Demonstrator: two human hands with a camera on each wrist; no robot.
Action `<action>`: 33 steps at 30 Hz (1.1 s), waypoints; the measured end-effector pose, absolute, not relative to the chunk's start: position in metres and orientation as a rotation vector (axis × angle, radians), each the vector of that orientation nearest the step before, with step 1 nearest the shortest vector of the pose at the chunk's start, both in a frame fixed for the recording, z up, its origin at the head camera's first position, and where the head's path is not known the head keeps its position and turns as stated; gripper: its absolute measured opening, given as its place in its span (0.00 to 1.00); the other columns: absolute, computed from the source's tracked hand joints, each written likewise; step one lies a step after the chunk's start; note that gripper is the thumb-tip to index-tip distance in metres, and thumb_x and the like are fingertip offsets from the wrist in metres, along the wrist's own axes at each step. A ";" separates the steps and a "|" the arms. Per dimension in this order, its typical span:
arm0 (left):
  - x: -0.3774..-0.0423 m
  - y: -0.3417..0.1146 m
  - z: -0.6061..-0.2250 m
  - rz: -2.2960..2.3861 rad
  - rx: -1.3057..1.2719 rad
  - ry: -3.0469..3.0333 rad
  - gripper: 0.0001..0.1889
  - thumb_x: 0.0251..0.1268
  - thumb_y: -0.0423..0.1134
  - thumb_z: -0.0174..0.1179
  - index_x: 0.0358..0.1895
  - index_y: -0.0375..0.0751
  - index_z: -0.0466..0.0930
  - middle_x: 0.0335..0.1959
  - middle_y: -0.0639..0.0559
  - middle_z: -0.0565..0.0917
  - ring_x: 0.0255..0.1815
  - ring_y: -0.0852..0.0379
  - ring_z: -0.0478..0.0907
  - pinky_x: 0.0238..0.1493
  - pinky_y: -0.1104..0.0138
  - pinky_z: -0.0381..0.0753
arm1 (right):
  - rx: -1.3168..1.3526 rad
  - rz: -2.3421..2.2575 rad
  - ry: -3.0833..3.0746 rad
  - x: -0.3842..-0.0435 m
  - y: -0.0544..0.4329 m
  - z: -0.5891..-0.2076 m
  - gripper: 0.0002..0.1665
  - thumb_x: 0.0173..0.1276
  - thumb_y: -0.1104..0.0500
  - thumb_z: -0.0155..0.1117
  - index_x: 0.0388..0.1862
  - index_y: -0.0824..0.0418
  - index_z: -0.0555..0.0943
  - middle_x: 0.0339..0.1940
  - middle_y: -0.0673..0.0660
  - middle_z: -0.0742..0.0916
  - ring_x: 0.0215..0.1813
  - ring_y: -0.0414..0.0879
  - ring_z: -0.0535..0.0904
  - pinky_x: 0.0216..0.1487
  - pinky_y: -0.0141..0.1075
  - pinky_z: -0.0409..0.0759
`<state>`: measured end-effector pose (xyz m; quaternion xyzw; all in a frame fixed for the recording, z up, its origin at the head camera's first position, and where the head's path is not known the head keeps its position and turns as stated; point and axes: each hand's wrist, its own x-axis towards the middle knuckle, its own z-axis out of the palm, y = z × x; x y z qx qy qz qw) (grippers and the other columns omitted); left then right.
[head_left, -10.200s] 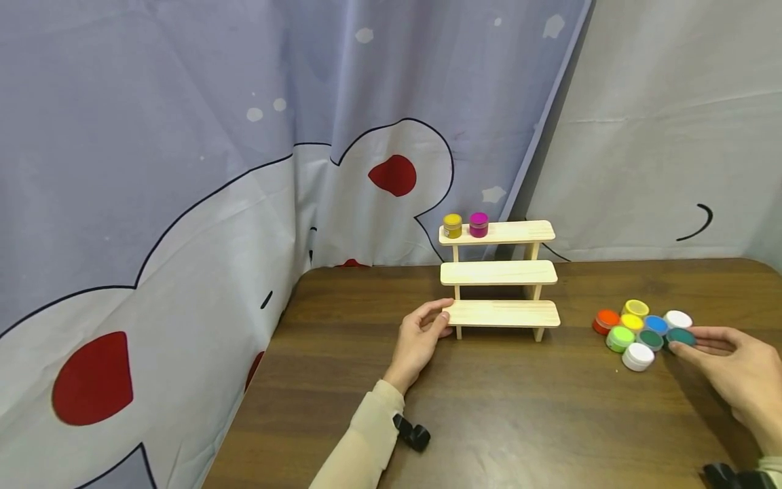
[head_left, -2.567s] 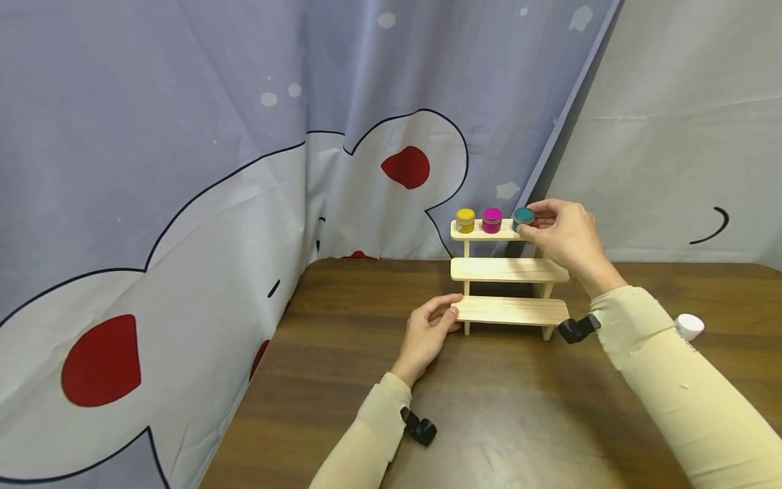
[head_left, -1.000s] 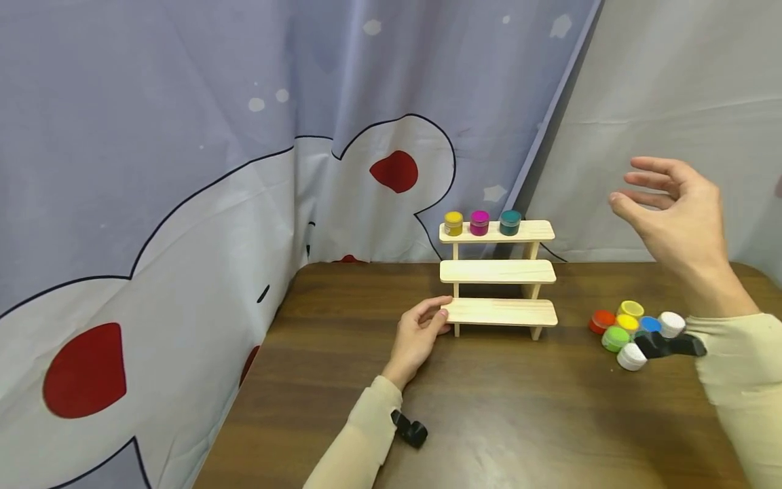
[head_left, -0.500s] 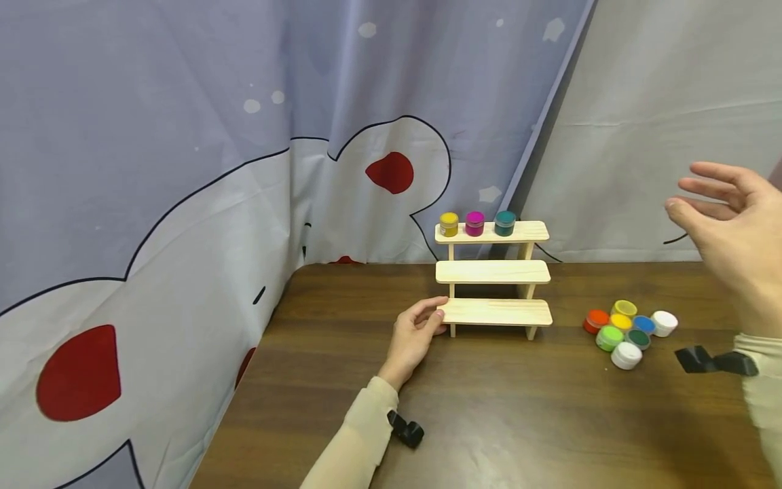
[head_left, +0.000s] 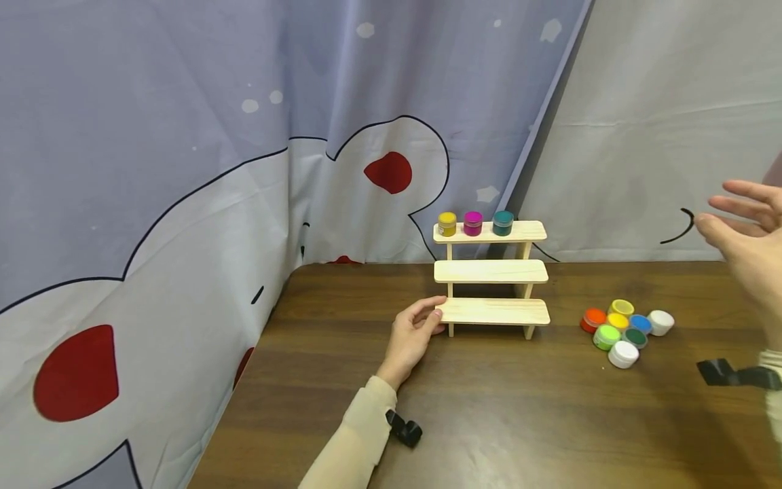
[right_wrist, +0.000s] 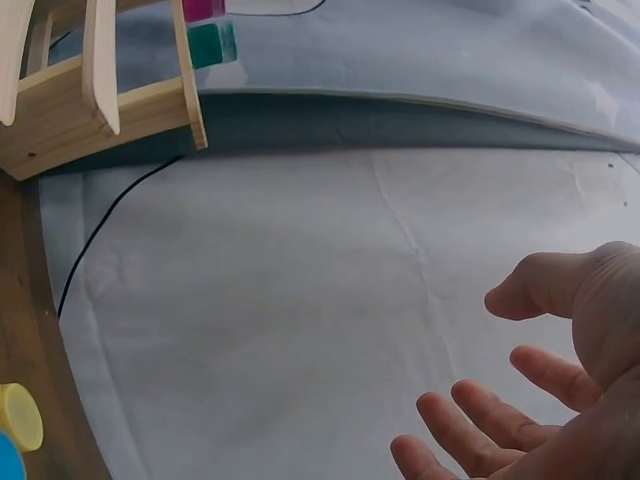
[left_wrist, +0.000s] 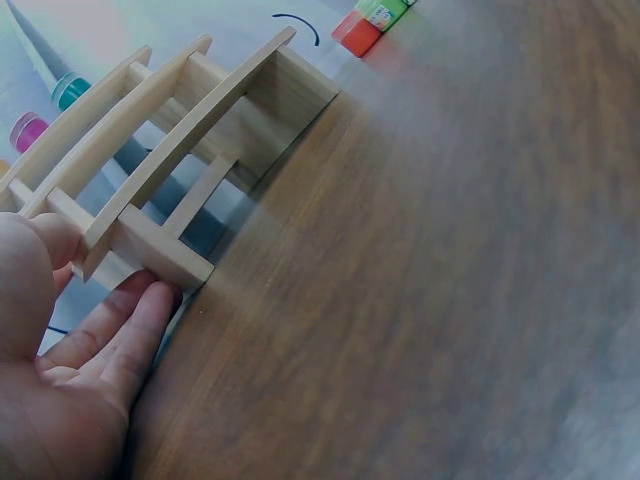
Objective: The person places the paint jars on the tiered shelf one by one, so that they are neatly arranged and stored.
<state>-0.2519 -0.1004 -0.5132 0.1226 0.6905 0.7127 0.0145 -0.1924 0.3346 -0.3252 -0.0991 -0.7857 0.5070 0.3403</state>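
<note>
A three-tier wooden display stand [head_left: 491, 272] stands at the back of the table. On its top tier sit a yellow paint jar [head_left: 447, 224], a magenta jar [head_left: 473, 224] and a teal jar [head_left: 503, 223], side by side from the left end. My left hand [head_left: 411, 339] grips the left end of the lowest tier; in the left wrist view the thumb lies over the board and the fingers [left_wrist: 140, 330] reach beneath it. Up at the right edge of the head view, my right hand [head_left: 754, 244] is raised with fingers spread and holds nothing, right of the stand.
Several small jars cluster on the brown table [head_left: 489, 421] to the right, among them a red jar [head_left: 593, 320], a light green jar [head_left: 607, 337], a blue jar [head_left: 640, 324] and a white jar [head_left: 623, 354]. A printed curtain [head_left: 201, 170] hangs behind and at the left.
The teal jar has gone from the right-hand cluster to the top tier, and my right hand has let go and moved off right, lowering slightly. My left hand keeps its hold on the stand.
</note>
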 end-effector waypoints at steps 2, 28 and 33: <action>-0.252 -0.100 -0.513 2.214 0.378 2.152 0.15 0.86 0.33 0.63 0.68 0.42 0.88 0.71 0.41 0.85 0.63 0.47 0.89 0.62 0.58 0.93 | -0.292 1.327 -2.045 -0.192 0.337 -0.329 0.36 0.80 0.66 0.67 0.84 0.51 0.75 0.52 0.24 0.82 0.47 0.20 0.80 0.49 0.08 0.76; -0.254 -0.101 -0.515 2.219 0.386 2.145 0.15 0.86 0.33 0.63 0.68 0.42 0.88 0.70 0.41 0.85 0.63 0.46 0.89 0.62 0.56 0.93 | -0.289 1.509 -2.118 -0.177 0.376 -0.409 0.40 0.79 0.65 0.73 0.84 0.44 0.74 0.47 0.20 0.84 0.45 0.16 0.80 0.45 0.07 0.71; -0.254 -0.101 -0.516 2.220 0.388 2.140 0.16 0.86 0.34 0.63 0.68 0.42 0.88 0.70 0.41 0.85 0.63 0.46 0.89 0.63 0.56 0.93 | -0.328 1.452 -2.232 -0.172 0.381 -0.428 0.43 0.79 0.58 0.75 0.88 0.43 0.69 0.49 0.19 0.81 0.46 0.16 0.76 0.44 0.08 0.71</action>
